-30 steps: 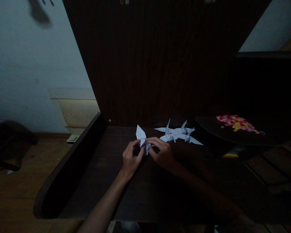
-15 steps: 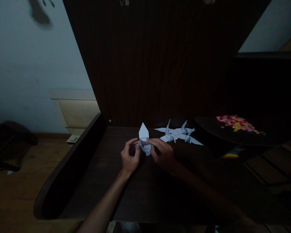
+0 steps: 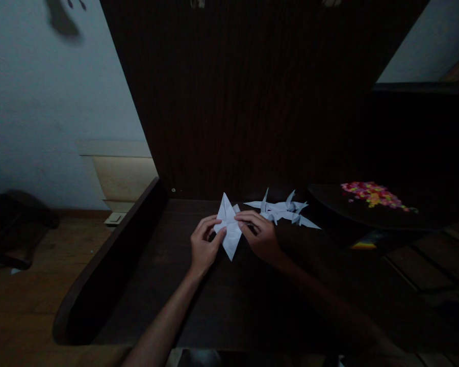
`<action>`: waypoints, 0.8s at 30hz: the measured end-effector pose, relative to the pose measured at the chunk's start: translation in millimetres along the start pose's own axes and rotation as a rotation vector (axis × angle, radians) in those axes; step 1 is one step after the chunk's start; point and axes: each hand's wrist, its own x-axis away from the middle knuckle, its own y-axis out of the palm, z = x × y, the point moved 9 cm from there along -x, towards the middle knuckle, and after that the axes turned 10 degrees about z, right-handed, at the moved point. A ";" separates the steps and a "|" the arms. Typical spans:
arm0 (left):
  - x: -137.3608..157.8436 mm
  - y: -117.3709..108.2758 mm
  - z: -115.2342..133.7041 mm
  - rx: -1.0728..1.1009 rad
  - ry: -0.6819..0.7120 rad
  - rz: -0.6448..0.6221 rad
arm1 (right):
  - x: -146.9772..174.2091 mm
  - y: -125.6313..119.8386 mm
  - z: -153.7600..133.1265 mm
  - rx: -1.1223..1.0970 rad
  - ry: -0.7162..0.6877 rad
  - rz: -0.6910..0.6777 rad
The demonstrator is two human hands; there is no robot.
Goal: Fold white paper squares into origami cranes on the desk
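Note:
A folded sheet of white paper (image 3: pixel 230 243), diamond-shaped with points at top and bottom, lies between my hands just above the dark desk. My left hand (image 3: pixel 205 245) pinches its left edge between thumb and fingers. On the opposite edge, my right hand (image 3: pixel 263 237) grips with thumb below and fingers on top. A small white flap sticks out behind the paper near the right fingertips. Several white origami cranes (image 3: pixel 281 208) sit close together just beyond my right hand, which partly covers the nearest one.
The dark wooden desk (image 3: pixel 153 300) has a raised side panel (image 3: pixel 110 265) at left and a tall back board (image 3: pixel 252 102). On a dark rounded shelf (image 3: pixel 325 201) at right lies a pile of small pink, red and yellow pieces (image 3: pixel 375 196). A dark stool (image 3: pixel 11 229) stands far left.
The paper was partly bunched between my fingers, with only its upper point standing out. Now it is spread into a flat diamond, its lower point reaching toward me. My hands have barely moved.

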 end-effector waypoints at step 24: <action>-1.7 -9.6 17.9 -0.161 0.238 0.081 | 14.6 7.6 -32.8 0.075 -0.309 -0.106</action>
